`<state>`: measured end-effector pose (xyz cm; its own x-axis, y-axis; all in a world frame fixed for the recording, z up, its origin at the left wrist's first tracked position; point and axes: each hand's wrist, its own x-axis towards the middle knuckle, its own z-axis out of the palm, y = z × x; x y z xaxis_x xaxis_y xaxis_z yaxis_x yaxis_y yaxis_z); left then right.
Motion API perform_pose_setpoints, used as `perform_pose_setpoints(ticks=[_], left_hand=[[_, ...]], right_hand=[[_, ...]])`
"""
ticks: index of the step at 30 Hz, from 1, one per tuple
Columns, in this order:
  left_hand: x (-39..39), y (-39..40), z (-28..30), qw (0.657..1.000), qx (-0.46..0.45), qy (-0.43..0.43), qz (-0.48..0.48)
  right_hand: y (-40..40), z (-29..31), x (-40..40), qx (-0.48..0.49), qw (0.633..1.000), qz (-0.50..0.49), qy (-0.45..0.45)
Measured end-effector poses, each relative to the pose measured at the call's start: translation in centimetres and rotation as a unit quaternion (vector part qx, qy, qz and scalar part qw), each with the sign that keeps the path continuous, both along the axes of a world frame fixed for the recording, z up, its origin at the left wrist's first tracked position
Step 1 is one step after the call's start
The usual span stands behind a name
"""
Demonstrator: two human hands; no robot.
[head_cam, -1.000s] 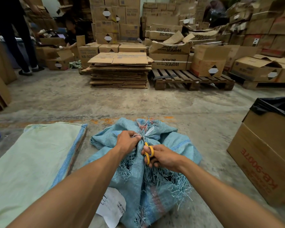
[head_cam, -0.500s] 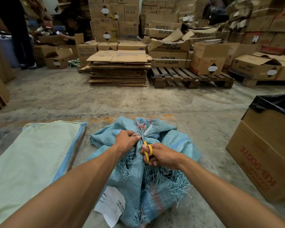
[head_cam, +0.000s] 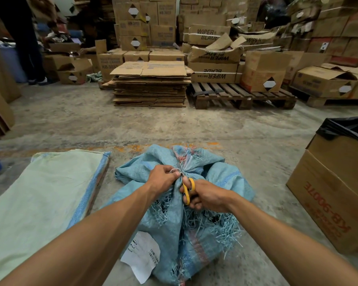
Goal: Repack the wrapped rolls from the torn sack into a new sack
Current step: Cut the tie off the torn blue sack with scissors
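Two hands at tied neck of torn blue sack (head_cam: 194, 234) on floor. Left hand (head_cam: 163, 179) pinches tie. Right hand (head_cam: 207, 196) grips yellow scissors (head_cam: 186, 190), blades pointing up toward tie. New sack (head_cam: 39, 203) flat, left.

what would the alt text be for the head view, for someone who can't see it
A person's left hand pinches the tied neck of a frayed blue sack on a warehouse floor while the right hand works yellow-handled scissors at the tie. A pale green sack lies flat to the left, with a bag-lined cardboard box to the right.
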<state>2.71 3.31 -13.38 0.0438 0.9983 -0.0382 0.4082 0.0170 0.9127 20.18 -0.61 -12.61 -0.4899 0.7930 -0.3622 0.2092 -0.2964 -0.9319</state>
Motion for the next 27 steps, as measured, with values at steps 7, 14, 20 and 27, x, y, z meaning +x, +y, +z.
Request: perform_pose_setpoints(ticks=[7, 14, 20, 27], left_hand=[[0.4, -0.4, -0.3, 1.0, 0.001, 0.001, 0.001], [0.2, 0.6, -0.2, 1.0, 0.019, 0.001, 0.021], [0.2, 0.9, -0.5, 0.998, 0.02, 0.05, -0.022], [0.6, 0.6, 0.0, 0.993, 0.035, 0.096, -0.053]], right_hand=[[1.1, 0.5, 2.1, 0.025, 0.999, -0.013, -0.019], [0.4, 0.3, 3.1, 0.03, 0.999, 0.002, -0.013], [-0.4, 1.8, 5.6, -0.004, 0.995, 0.097, -0.016], [-3.8, 1.7, 4.2, 0.121, 0.909, 0.273, -0.292]])
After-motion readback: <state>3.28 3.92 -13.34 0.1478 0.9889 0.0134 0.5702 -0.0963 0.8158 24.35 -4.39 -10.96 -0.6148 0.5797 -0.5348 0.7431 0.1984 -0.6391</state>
